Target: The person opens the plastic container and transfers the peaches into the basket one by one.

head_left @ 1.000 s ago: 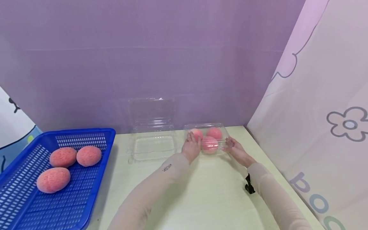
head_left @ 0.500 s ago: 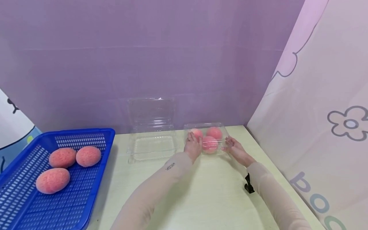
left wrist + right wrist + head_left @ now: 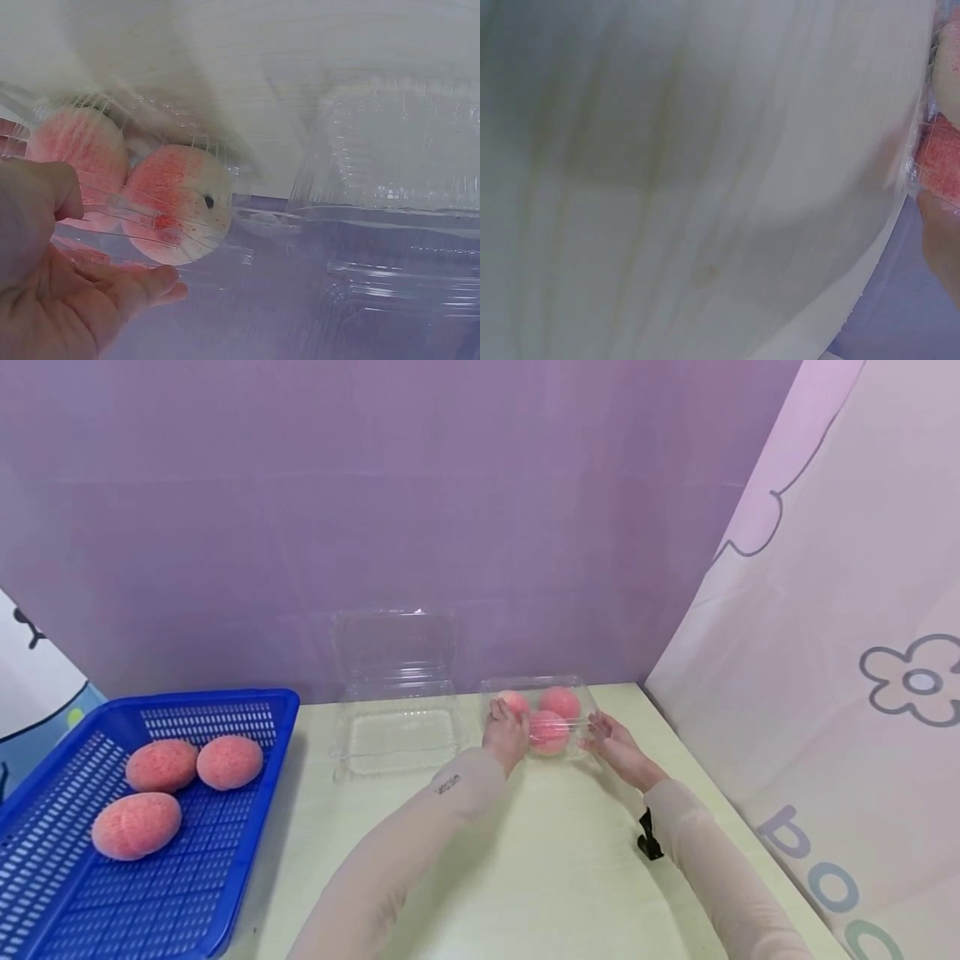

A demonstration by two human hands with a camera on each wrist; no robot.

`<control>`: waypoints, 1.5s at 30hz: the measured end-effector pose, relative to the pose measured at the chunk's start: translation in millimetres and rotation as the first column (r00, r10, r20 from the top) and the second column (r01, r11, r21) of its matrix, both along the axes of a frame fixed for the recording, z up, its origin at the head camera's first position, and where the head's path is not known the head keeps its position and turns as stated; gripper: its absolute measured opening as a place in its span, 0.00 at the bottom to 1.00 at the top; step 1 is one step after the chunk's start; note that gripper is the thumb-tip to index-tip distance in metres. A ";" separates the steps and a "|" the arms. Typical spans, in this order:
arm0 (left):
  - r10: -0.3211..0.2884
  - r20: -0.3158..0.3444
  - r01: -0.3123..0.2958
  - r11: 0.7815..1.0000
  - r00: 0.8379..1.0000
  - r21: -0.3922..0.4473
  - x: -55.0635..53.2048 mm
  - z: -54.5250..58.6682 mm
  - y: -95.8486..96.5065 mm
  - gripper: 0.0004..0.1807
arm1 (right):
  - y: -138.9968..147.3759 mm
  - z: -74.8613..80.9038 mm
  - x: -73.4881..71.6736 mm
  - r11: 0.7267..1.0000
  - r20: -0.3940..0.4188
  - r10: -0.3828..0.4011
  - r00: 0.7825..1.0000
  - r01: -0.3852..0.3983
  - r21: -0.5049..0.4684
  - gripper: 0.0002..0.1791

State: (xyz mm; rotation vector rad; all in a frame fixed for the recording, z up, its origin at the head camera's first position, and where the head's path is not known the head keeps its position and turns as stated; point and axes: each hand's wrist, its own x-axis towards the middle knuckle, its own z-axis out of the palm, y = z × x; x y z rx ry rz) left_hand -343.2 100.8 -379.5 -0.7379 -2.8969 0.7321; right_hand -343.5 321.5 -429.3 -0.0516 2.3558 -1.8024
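In the head view, a clear plastic clamshell box (image 3: 538, 682) with several pink-red peaches (image 3: 549, 732) inside stands at the back of the table. My left hand (image 3: 507, 737) is at its left front, thumb and fingers on either side of the lid's plastic; the left wrist view shows this hand (image 3: 56, 262) beside two peaches (image 3: 176, 202) under the film. At the box's right front corner, my right hand (image 3: 618, 752) holds the edge between thumb and fingers. Only part of that hand (image 3: 941, 244) appears in the right wrist view.
A second clear clamshell box (image 3: 401, 766) stands open to the left, lid raised against the purple backdrop (image 3: 375, 527). At far left, a blue basket (image 3: 258, 827) holds several peaches (image 3: 137, 827). A patterned curtain (image 3: 825, 652) borders the right side.
My left hand has shifted slightly to the right along the box's front. The right hand stays at the corner. The head view has tilted a little.
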 end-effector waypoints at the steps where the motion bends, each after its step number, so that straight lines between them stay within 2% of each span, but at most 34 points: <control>1: 0.006 0.007 -0.006 1.000 1.000 0.008 -0.4 1.1 0.9 0.23 | 0.1 1.2 0.3 1.000 0.003 -0.002 1.000 0.002 -0.006 0.43; 11: 0.028 0.013 -0.029 0.997 1.000 0.074 -2.7 1.2 5.7 0.23 | -9.4 24.8 12.3 1.000 0.027 -0.005 1.000 0.006 -0.027 0.44; 14: 0.035 0.021 -0.037 0.996 0.999 0.086 -3.5 1.3 6.8 0.23 | -7.5 22.5 10.7 1.000 0.028 -0.005 1.000 0.006 -0.027 0.43; 21: 0.034 0.001 -0.033 0.994 0.999 0.105 -5.3 3.1 8.9 0.22 | 2.9 5.9 -0.2 1.000 -0.001 -0.012 1.000 0.012 -0.005 0.44; 24: -0.001 -0.018 0.003 0.996 1.000 0.093 -6.4 12.6 9.6 0.22 | 4.6 3.9 -2.0 1.000 -0.017 -0.011 1.000 0.011 0.001 0.44; 27: -0.035 0.005 0.035 0.998 0.999 0.057 -8.2 24.9 10.2 0.23 | 6.4 3.9 -3.7 1.000 -0.022 -0.012 1.000 0.012 -0.002 0.45; 29: -0.047 0.045 0.045 0.998 0.998 0.041 -8.0 29.3 9.8 0.23 | 7.6 4.1 -4.1 1.000 -0.015 -0.017 1.000 0.017 0.000 0.45; 31: -0.052 0.058 0.049 0.998 0.997 0.046 -7.1 26.3 8.4 0.24 | 8.2 3.1 -3.7 1.000 -0.009 -0.016 1.000 0.016 -0.007 0.45; 38: -0.078 0.011 0.077 0.996 0.997 0.052 -2.8 13.2 0.7 0.24 | 6.0 -0.1 0.1 0.999 0.000 -0.034 0.999 0.034 -0.023 0.47; 43: -0.064 0.066 0.061 0.997 0.996 0.053 -2.7 9.2 -3.2 0.26 | 3.0 -3.2 1.9 0.999 0.009 -0.033 0.999 0.033 -0.004 0.48; 45: -0.063 0.090 0.054 0.994 0.994 0.091 -3.4 7.0 -3.1 0.27 | 0.8 -4.2 2.5 1.000 0.004 -0.025 1.000 0.025 -0.008 0.48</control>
